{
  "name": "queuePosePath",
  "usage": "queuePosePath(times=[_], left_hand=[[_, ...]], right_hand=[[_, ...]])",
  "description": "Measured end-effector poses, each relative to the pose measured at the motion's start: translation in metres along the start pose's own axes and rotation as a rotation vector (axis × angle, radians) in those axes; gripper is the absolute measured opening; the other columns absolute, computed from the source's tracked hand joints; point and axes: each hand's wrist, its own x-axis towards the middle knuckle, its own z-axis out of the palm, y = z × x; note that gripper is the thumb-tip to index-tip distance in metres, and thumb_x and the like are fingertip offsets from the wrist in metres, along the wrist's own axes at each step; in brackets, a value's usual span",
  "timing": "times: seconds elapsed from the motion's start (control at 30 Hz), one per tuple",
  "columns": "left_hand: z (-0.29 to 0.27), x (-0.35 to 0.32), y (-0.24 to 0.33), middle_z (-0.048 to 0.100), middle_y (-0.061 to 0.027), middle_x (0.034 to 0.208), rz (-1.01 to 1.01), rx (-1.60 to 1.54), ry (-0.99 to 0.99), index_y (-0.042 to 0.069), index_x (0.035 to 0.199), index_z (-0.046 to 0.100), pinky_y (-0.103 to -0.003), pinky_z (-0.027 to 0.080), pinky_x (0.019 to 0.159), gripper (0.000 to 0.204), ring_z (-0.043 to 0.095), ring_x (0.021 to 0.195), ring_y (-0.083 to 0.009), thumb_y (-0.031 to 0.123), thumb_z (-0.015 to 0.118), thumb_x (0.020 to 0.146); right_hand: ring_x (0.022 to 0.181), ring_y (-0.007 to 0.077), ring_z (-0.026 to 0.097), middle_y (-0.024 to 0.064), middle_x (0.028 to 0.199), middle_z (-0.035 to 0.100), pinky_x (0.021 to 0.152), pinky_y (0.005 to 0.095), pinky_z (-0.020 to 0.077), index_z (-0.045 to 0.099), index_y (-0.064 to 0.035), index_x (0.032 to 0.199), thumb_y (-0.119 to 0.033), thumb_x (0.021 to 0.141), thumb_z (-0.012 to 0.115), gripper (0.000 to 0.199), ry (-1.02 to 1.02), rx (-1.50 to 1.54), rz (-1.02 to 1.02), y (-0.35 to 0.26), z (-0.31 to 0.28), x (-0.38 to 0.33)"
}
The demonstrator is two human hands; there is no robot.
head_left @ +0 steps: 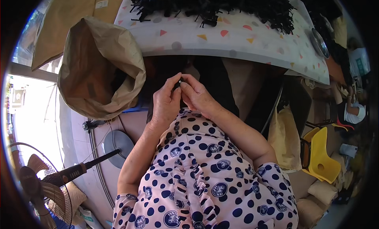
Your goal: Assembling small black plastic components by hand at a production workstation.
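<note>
My left hand (167, 102) and my right hand (197, 95) meet in front of my lap, short of the table's near edge. Both are closed, with fingertips pinched around a small black piece (179, 82) that has a tiny pale spot on it. Most of that piece is hidden by the fingers, so its kind cannot be told. On the table beyond lies a big heap of small black parts (213, 6) with thin stems. Left of my hands stands a large brown paper sack (130, 61), its mouth open; a dark patch shows inside.
The table (189, 45) has a pale cover with coloured shapes. A round metal lid or dish (319, 42) sits at its right edge. A fan (43, 185) stands at lower left, a yellow chair (324, 156) at right beside a tan bag (284, 138). Another person (353, 110) sits far right.
</note>
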Motion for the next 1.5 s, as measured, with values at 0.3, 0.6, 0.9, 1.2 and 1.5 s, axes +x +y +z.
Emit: queuePosePath(times=[0.3, 0.6, 0.9, 1.2, 1.5], left_hand=[[-0.065, 0.026, 0.002, 0.063, -0.0091, 0.096, 0.124, 0.129, 0.256, 0.005, 0.121, 0.055, -0.024, 0.051, 0.071, 0.032, 0.063, 0.079, -0.0093, -0.002, 0.050, 0.090], [-0.175, 0.037, -0.070, 0.057, -0.0193, 0.120, 0.003, 0.751, 0.283, 0.008, 0.127, 0.050, -0.040, 0.045, 0.089, 0.038, 0.058, 0.103, -0.0360, 0.013, 0.054, 0.090], [-0.103, 0.052, -0.007, 0.059, -0.0136, 0.112, 0.085, 0.376, 0.232, 0.002, 0.119, 0.055, -0.028, 0.049, 0.073, 0.034, 0.061, 0.092, -0.0214, 0.012, 0.062, 0.087], [-0.035, 0.051, 0.031, 0.063, -0.0124, 0.100, -0.181, -0.716, -0.626, -0.001, 0.135, 0.039, -0.020, 0.049, 0.063, 0.064, 0.063, 0.074, -0.0119, 0.033, 0.065, 0.089], [-0.016, 0.018, 0.014, 0.066, -0.0104, 0.095, -0.364, -1.018, -0.685, 0.003, 0.129, 0.047, -0.019, 0.053, 0.062, 0.053, 0.066, 0.071, -0.0120, 0.023, 0.070, 0.086]], right_hand=[[0.064, 0.0102, 0.054, 0.0062, 0.068, 0.059, 0.061, 0.0270, 0.0453, 0.057, -0.0046, 0.114, -0.024, 0.088, 0.064, 0.032, 0.361, -1.052, -0.565, -0.089, -0.076, 0.032], [0.079, 0.0340, 0.065, 0.0139, 0.080, 0.067, 0.065, 0.0460, 0.0518, 0.056, -0.0099, 0.108, -0.024, 0.084, 0.063, 0.029, 0.675, -1.752, -0.585, -0.145, -0.167, 0.099], [0.059, 0.0295, 0.062, 0.0093, 0.067, 0.064, 0.053, 0.0396, 0.0492, 0.057, -0.0103, 0.111, -0.018, 0.085, 0.061, 0.027, 0.649, -1.864, -0.830, -0.153, -0.170, 0.077], [0.052, 0.0199, 0.055, 0.0030, 0.061, 0.054, 0.048, 0.0308, 0.0442, 0.058, -0.0051, 0.112, -0.006, 0.069, 0.072, 0.046, -0.211, -1.783, -1.224, -0.110, -0.058, -0.003], [0.051, 0.0158, 0.051, -0.0002, 0.060, 0.049, 0.047, 0.0271, 0.0420, 0.056, -0.0104, 0.118, -0.010, 0.074, 0.067, 0.046, -0.296, -1.770, -1.168, -0.085, -0.051, -0.016]])
